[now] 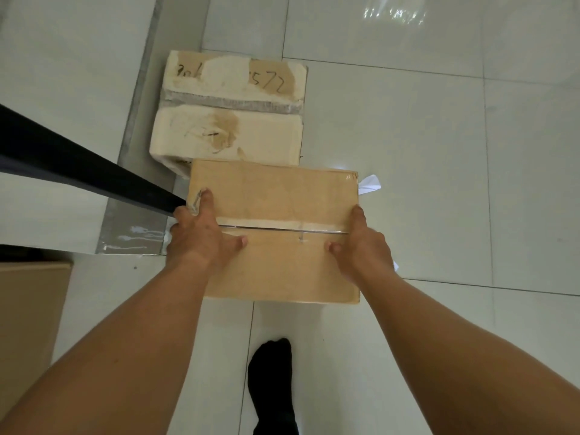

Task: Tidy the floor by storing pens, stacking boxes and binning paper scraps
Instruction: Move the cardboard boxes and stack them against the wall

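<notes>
Both hands clamp one brown cardboard box [276, 230] from its sides, the left hand [197, 237] on its left edge and the right hand [361, 243] on its right edge, thumbs lying on the taped top. A paler worn box [229, 111] sits on the tiled floor [439, 152] just beyond it, beside the grey strip along the floor's left edge. White paper scraps [370, 183] peek out past the held box's far right corner.
</notes>
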